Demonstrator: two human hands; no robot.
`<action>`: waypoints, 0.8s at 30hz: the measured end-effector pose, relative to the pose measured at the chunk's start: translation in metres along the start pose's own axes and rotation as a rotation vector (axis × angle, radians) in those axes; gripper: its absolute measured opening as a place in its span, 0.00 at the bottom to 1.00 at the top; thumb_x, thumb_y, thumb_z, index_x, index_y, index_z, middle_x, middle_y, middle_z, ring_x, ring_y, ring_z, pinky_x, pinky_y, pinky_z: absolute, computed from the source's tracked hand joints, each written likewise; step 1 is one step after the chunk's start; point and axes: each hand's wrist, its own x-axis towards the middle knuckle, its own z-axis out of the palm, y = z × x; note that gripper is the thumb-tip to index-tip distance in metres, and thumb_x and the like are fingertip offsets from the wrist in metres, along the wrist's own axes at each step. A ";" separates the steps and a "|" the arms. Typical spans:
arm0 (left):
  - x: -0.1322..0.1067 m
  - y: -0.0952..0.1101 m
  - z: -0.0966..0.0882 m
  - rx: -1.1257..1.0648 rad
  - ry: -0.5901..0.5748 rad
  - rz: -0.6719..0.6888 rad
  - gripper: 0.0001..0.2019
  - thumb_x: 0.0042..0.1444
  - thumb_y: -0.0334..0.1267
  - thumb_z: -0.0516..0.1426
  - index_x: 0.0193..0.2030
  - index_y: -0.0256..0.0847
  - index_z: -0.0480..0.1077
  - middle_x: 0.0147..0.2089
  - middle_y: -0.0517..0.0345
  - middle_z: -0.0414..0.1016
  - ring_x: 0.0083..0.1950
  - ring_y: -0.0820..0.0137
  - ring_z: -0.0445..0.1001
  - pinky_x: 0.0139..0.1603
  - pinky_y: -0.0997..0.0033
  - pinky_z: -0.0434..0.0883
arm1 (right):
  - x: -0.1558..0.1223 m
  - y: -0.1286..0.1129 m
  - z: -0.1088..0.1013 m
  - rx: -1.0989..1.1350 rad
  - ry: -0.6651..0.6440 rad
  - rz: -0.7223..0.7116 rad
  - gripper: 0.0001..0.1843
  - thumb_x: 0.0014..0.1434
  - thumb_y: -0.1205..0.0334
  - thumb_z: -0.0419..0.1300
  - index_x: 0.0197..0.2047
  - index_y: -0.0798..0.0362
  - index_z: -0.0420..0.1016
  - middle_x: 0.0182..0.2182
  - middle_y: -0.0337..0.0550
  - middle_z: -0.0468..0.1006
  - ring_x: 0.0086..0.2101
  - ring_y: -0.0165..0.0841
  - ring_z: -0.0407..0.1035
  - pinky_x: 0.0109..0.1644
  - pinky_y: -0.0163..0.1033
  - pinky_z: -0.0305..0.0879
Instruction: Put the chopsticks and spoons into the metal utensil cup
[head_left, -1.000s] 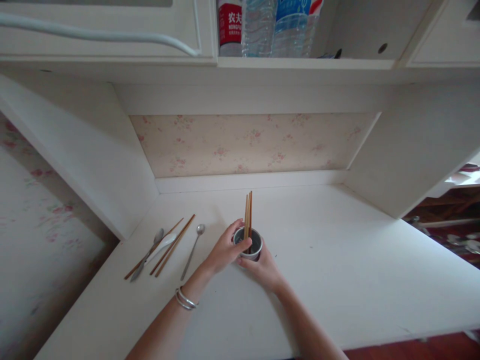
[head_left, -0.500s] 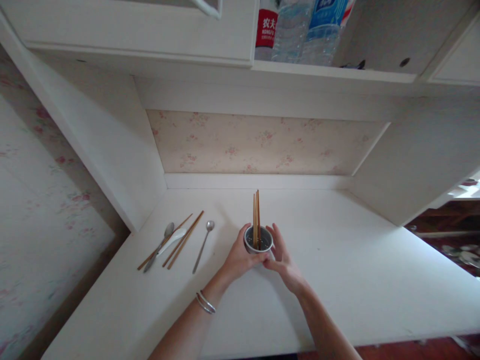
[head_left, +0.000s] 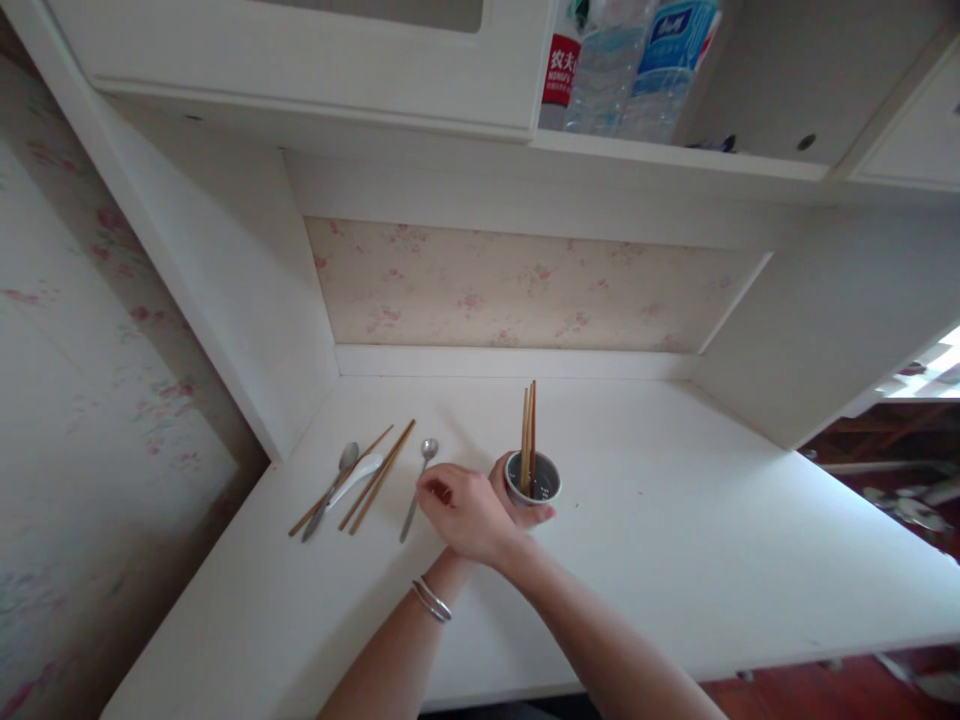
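Note:
A small grey cup (head_left: 534, 480) stands on the white desk (head_left: 675, 540) with wooden chopsticks (head_left: 529, 432) upright in it. My left hand (head_left: 501, 476), a bangle on its wrist, wraps round the cup from the left and is mostly hidden under my right hand. My right hand (head_left: 466, 512) crosses over the left wrist. Its fingers are curled, and their tips pinch at the handle of a metal spoon (head_left: 417, 487) that lies flat on the desk.
Left of the spoon lie loose chopsticks (head_left: 377, 475), a white spoon (head_left: 352, 478) and another metal spoon (head_left: 330, 490). Water bottles (head_left: 630, 70) stand on the shelf above. A white side panel (head_left: 247, 330) closes the left; the desk's front edge is near.
My right hand has left the cup and swung left across my left wrist to the metal spoon. My left hand stays on the cup. The view has shifted slightly left.

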 end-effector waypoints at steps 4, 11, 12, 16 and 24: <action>0.004 -0.004 0.003 -0.135 -0.053 -0.012 0.40 0.35 0.37 0.72 0.56 0.41 0.62 0.51 0.50 0.76 0.51 0.59 0.75 0.54 0.60 0.71 | 0.037 0.008 0.039 -0.257 -0.298 0.101 0.14 0.63 0.61 0.52 0.47 0.49 0.76 0.41 0.42 0.83 0.42 0.37 0.77 0.44 0.36 0.69; 0.000 0.012 -0.003 -0.252 -0.085 -0.076 0.38 0.36 0.33 0.71 0.56 0.40 0.62 0.50 0.48 0.76 0.51 0.61 0.75 0.54 0.61 0.70 | 0.077 0.022 0.078 -0.404 -0.409 0.152 0.18 0.61 0.63 0.52 0.50 0.61 0.74 0.43 0.62 0.81 0.45 0.49 0.77 0.43 0.49 0.74; -0.001 0.013 -0.004 -0.268 -0.091 -0.074 0.37 0.37 0.33 0.71 0.56 0.40 0.62 0.50 0.48 0.76 0.50 0.61 0.75 0.53 0.61 0.70 | 0.079 0.022 0.081 -0.415 -0.420 0.153 0.18 0.60 0.64 0.53 0.50 0.61 0.75 0.43 0.63 0.80 0.45 0.50 0.77 0.43 0.50 0.74; -0.002 0.016 -0.005 -0.289 -0.118 -0.072 0.36 0.38 0.33 0.71 0.55 0.40 0.63 0.50 0.49 0.76 0.50 0.62 0.75 0.53 0.63 0.70 | 0.084 0.026 0.093 -0.446 -0.442 0.161 0.15 0.59 0.66 0.54 0.47 0.60 0.75 0.45 0.62 0.79 0.46 0.49 0.77 0.43 0.50 0.75; -0.002 0.022 -0.008 -0.224 -0.127 -0.092 0.35 0.39 0.31 0.70 0.55 0.41 0.62 0.53 0.48 0.74 0.54 0.59 0.73 0.57 0.60 0.68 | 0.085 0.031 0.100 -0.470 -0.395 0.154 0.16 0.62 0.61 0.52 0.51 0.56 0.71 0.45 0.58 0.79 0.46 0.48 0.76 0.43 0.52 0.75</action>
